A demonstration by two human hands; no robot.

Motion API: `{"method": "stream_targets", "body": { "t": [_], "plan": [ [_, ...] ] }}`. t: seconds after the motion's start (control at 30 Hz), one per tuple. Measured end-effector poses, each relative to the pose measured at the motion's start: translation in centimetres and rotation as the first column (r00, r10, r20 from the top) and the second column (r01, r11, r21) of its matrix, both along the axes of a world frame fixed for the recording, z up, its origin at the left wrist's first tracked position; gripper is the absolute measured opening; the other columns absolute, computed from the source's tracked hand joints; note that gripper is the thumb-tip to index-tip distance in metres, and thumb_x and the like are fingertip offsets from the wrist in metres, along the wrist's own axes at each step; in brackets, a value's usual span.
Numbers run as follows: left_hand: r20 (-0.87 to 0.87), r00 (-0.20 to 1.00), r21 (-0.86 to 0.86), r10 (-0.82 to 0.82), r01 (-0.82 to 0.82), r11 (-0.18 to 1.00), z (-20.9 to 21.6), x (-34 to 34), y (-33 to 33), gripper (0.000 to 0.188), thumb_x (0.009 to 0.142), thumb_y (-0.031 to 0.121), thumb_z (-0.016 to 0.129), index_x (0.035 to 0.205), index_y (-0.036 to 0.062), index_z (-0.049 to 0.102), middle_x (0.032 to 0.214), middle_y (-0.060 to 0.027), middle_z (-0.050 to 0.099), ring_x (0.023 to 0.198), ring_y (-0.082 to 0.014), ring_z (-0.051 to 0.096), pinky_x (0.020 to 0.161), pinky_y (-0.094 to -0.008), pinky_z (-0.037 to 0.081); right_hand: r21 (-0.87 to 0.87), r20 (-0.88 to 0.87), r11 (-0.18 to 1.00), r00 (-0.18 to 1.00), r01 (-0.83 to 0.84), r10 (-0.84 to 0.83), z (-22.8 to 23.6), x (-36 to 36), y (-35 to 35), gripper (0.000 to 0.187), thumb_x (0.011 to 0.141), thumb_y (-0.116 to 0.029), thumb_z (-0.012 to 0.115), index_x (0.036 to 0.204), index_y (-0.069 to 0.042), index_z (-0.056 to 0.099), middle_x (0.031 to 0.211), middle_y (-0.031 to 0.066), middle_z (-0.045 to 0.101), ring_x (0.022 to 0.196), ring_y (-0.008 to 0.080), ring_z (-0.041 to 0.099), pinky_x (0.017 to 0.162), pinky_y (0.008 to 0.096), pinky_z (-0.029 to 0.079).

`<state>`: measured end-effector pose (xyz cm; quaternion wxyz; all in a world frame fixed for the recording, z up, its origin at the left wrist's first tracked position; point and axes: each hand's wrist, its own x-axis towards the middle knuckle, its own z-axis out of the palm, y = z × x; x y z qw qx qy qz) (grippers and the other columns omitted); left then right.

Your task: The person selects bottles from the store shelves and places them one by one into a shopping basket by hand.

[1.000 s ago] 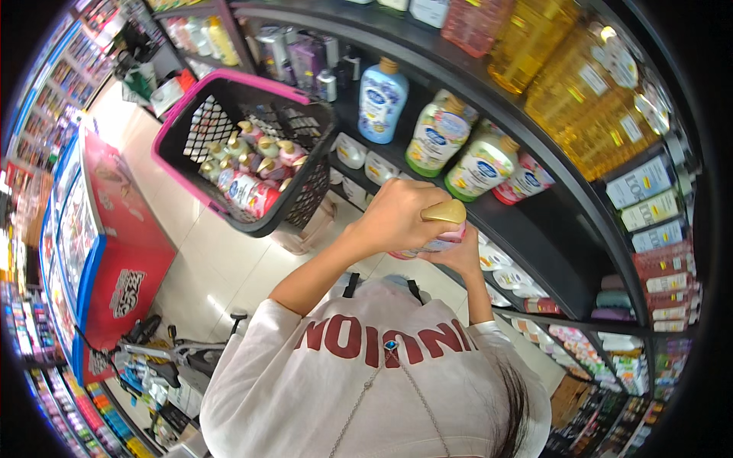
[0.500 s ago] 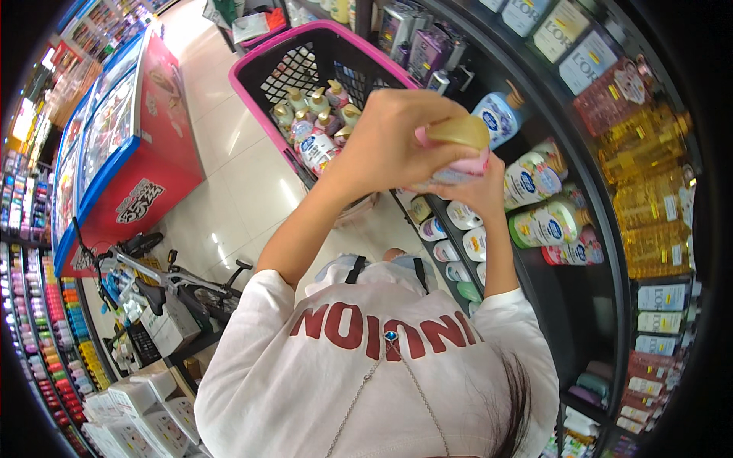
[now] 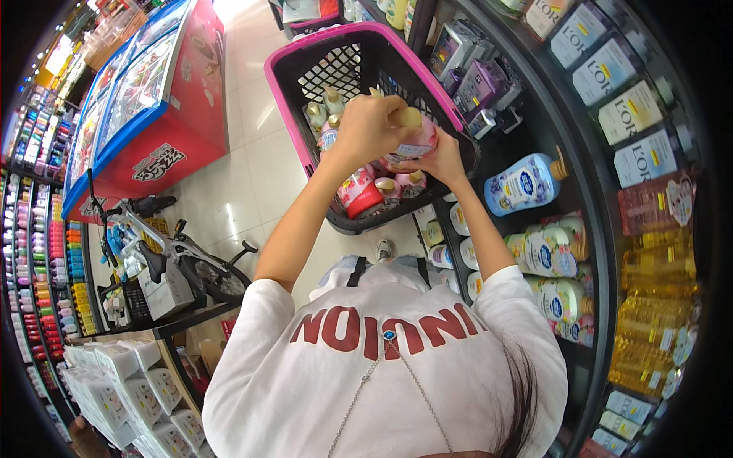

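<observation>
A pink pump bottle [image 3: 420, 143] with a gold-coloured top is held tilted above the basket. My left hand [image 3: 369, 128] closes around its upper end, by the pump top. From the right, my right hand [image 3: 440, 162] grips the body of the same bottle. Below them, a black basket with a pink rim [image 3: 275, 88] contains several other pump bottles, among them a red one [image 3: 359, 192] near its close end. My hands and the held bottle hide part of the basket's contents.
To the right, a dark shelf carries a blue pump bottle [image 3: 521, 185] lying down and several white floral bottles [image 3: 544, 252]. Yellow bottles [image 3: 655, 320] line the shelf beyond. Left of the aisle stand a red freezer [image 3: 192, 103], a bicycle [image 3: 187, 256] and stacked white packages [image 3: 114, 385].
Both hands have carried the pink bottle left, from beside the shelf to over the basket. The view has shifted, showing more of the basket and the bottles inside.
</observation>
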<state>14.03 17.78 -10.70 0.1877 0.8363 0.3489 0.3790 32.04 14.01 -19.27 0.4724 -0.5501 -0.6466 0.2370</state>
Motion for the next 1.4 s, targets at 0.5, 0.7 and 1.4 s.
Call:
{"method": "stream_targets", "body": {
  "t": [0.5, 0.7, 1.4],
  "plan": [
    [-0.116, 0.986, -0.109, 0.116, -0.129, 0.986, -10.0, 1.7, 3.6, 0.020, 0.062, 0.014, 0.069, 0.078, 0.0019, 0.065, 0.063, -0.0162, 0.060, 0.059, -0.0322, 0.060, 0.055, -0.0376, 0.047, -0.302, 0.227, 0.952, 0.967, -0.041, 0.114, -8.5, 1.9, 5.1, 0.068, 0.044, -0.028, 0.085, 0.104, -0.009, 0.059, 0.091, 0.0132, 0.066, 0.088, 0.0333, 0.062, 0.075, 0.0388, 0.049],
    [-0.152, 0.982, -0.115, 0.115, -0.134, 0.984, -11.9, 1.5, 3.6, 0.020, 0.063, 0.017, 0.070, 0.075, 0.0027, 0.064, 0.066, -0.0158, 0.061, 0.063, -0.0337, 0.060, 0.058, -0.0392, 0.047, -0.494, 0.373, 0.869, 0.907, 0.017, 0.194, -8.7, 1.8, 5.8, 0.076, 0.045, -0.024, 0.084, 0.115, -0.013, 0.057, 0.096, 0.0143, 0.065, 0.092, 0.0337, 0.061, 0.079, 0.0398, 0.048],
    [-0.401, 0.909, -0.092, -0.116, 0.086, 0.992, -11.9, 5.3, 0.5, 0.029, 0.061, 0.027, 0.070, 0.082, 0.0086, 0.063, 0.076, -0.0129, 0.062, 0.072, -0.0309, 0.061, 0.061, -0.0408, 0.049, -0.625, 0.330, 0.764, 0.833, -0.158, 0.443, -9.3, 5.9, 4.4, 0.071, 0.056, -0.016, 0.078, 0.122, -0.016, 0.050, 0.091, 0.0166, 0.064, 0.087, 0.0335, 0.062, 0.077, 0.0388, 0.049]
  ]
}}
